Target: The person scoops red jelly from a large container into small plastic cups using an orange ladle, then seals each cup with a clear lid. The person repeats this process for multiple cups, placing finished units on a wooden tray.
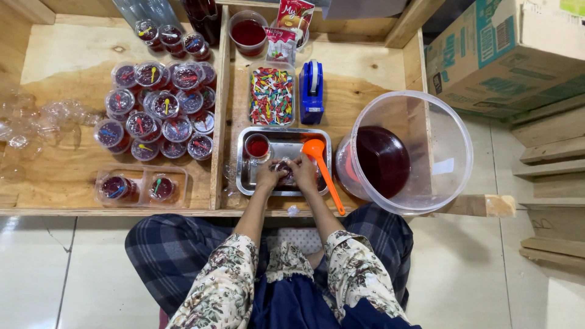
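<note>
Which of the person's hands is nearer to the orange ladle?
The right hand. It lies just beside the orange ladle, almost touching its bowl, in the metal tray. The left hand is farther, across the small cup both hold.

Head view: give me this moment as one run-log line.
left hand: on small cup | right hand: on same cup | place: metal tray | nearby: orange ladle, red-liquid bucket

Orange ladle point(317, 152); blue tape dispenser point(311, 91); dk-red liquid point(381, 159); floral sleeves point(222, 286).
</note>
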